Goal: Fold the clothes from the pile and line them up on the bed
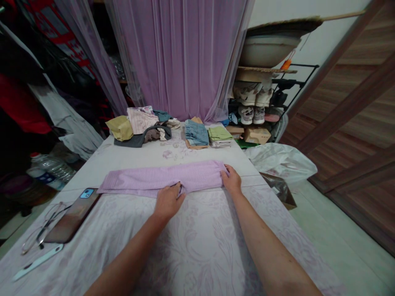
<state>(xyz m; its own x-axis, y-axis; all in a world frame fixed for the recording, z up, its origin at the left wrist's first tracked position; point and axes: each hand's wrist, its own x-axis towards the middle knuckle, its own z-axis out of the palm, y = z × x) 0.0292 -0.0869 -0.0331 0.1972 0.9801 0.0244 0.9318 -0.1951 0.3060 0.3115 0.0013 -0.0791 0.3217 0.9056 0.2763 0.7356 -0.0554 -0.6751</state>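
Observation:
A lilac ribbed garment that looks like a pair of trousers (148, 179) lies lengthwise across the bed, folded into a long strip. My left hand (169, 201) is closed at its near edge, around the middle, with the fingertips pinching the fabric. At the gathered right end, my right hand (231, 179) grips the cloth between thumb and fingers. The garment's left end reaches a phone (72, 216) lying face down.
Eyeglasses (46, 226) and a pale cutter-like tool (38, 262) lie left. Folded denim (196, 133) and green cloth (219, 133) sit at the back beside a loose clothes pile (143, 119). A shoe rack (300, 82) stands right.

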